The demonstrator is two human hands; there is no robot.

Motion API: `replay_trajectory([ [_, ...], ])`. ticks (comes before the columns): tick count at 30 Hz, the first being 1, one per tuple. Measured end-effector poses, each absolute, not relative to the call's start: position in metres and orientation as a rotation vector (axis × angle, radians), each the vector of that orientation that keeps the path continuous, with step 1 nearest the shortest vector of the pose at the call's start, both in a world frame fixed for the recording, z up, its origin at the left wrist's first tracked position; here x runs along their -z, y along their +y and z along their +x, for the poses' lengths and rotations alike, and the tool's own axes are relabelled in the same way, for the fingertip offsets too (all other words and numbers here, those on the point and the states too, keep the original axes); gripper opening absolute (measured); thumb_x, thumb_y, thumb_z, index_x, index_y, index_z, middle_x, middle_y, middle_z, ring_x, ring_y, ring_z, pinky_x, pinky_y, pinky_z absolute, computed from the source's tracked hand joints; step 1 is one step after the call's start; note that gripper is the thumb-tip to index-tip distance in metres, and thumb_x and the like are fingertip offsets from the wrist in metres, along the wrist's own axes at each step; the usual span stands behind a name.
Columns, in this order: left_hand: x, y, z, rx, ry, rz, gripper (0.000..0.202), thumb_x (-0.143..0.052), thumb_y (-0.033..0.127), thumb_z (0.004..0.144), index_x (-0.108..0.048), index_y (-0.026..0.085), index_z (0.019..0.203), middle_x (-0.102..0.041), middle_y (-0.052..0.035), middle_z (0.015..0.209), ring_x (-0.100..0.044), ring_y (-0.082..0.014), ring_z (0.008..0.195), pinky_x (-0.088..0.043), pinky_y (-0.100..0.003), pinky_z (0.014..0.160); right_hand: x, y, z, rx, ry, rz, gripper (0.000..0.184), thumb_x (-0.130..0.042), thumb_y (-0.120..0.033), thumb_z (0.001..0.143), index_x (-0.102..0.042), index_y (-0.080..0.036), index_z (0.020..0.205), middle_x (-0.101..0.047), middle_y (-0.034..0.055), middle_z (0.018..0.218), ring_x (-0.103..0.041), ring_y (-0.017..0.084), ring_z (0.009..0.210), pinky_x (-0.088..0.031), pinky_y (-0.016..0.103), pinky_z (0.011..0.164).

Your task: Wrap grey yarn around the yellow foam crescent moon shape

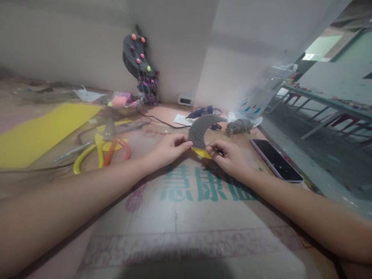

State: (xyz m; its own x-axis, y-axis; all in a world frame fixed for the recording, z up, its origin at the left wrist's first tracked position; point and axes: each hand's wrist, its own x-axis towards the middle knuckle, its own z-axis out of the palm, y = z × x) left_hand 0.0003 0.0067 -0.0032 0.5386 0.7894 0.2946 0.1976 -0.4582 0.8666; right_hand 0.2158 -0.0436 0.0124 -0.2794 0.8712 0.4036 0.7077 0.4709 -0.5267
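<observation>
A crescent-shaped piece, wrapped in grey yarn with a bare yellow tip at its lower end, is held upright over the table. My left hand pinches its inner left edge with thumb and fingers. My right hand is closed at the yellow lower tip, its fingers pinched there, apparently on the yarn strand. A loose bundle of grey yarn lies on the table behind the crescent.
A dark phone lies at the right near the table edge. Yellow and orange-handled tools and a yellow sheet lie at the left. A blue glue gun, a plastic bottle and a grey pompom hanging stand at the back.
</observation>
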Motion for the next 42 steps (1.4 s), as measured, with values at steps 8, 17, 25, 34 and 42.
replay_trajectory([
  [8,0.004,0.006,0.002,-0.942,0.801,1.954,0.025,-0.051,0.035,0.091,-0.063,0.016,0.081,-0.066,-0.0021,0.08,-0.055,-0.0128,0.068,-0.042,-0.023,0.062,-0.013,-0.046,0.216,-0.281,-2.092,-1.264,0.018,-0.054,-0.03,0.087,-0.061,-0.019,0.075,-0.057,-0.0011,0.061,-0.046,0.011,0.052,-0.034,0.023,0.05],
  [17,0.005,0.005,0.005,-0.925,0.807,1.951,0.045,-0.061,0.039,0.087,-0.058,0.018,0.126,-0.066,-0.0043,0.09,-0.059,-0.0157,0.076,-0.047,-0.027,0.068,-0.004,-0.046,0.223,0.053,-2.198,-1.19,0.004,-0.061,-0.022,0.081,-0.064,-0.019,0.083,-0.063,0.0005,0.067,-0.05,0.012,0.055,-0.035,0.024,0.055],
  [25,0.001,-0.001,0.001,-0.878,0.74,2.092,0.029,-0.058,0.042,0.088,-0.066,0.017,0.101,-0.068,-0.0038,0.093,-0.062,-0.0208,0.088,-0.05,-0.032,0.08,-0.005,-0.051,0.217,0.243,-2.446,-0.951,0.013,-0.059,-0.025,0.088,-0.066,-0.018,0.097,-0.066,0.0027,0.071,-0.056,0.014,0.061,-0.035,0.026,0.059],
  [34,-0.008,-0.001,-0.001,-0.975,0.836,1.905,0.027,-0.057,0.042,0.088,-0.063,0.017,0.082,-0.068,-0.0032,0.081,-0.063,-0.0182,0.08,-0.051,-0.029,0.073,-0.009,-0.051,0.215,-0.105,-2.21,-1.165,0.016,-0.062,-0.033,0.087,-0.063,-0.018,0.092,-0.063,0.0009,0.071,-0.053,0.012,0.058,-0.038,0.023,0.055],
  [42,0.002,0.005,0.001,-0.902,0.812,1.782,0.032,-0.06,0.048,0.086,-0.067,0.018,0.09,-0.07,-0.0046,0.08,-0.063,-0.0173,0.074,-0.048,-0.027,0.063,-0.01,-0.044,0.215,-0.337,-2.057,-1.279,0.018,-0.053,-0.032,0.091,-0.063,-0.018,0.086,-0.065,0.0016,0.072,-0.055,0.013,0.061,-0.04,0.024,0.057],
])
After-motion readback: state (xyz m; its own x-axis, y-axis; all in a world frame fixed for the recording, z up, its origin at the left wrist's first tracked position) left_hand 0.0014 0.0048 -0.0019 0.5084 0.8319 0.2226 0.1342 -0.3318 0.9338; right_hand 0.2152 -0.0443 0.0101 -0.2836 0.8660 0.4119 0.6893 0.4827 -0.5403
